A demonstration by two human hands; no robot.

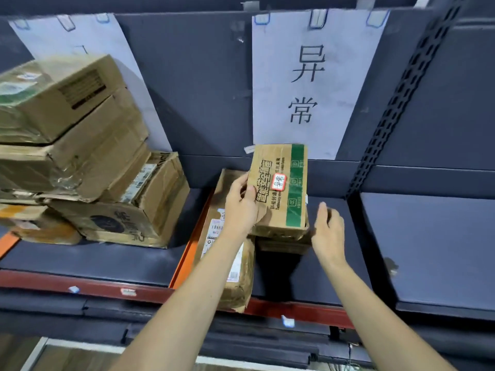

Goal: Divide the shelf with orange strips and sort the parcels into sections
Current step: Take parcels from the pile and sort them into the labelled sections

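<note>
I count four boxes [80,145] stacked at the shelf's [455,250] left, two orange strips [191,245], and two paper signs [316,84] on the back wall. My left hand [241,207] grips a green-striped box [281,188] tilted atop a flat box [284,246], beside a long parcel [230,253] lying against the nearer strip. My right hand [328,228] hangs loosely open just right of the box, holding nothing.

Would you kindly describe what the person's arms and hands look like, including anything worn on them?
Both forearms are bare as far as the frame shows; no sleeves are in view. The left hand and right hand wear no gloves, rings, watch or wristband that I can see.
</note>
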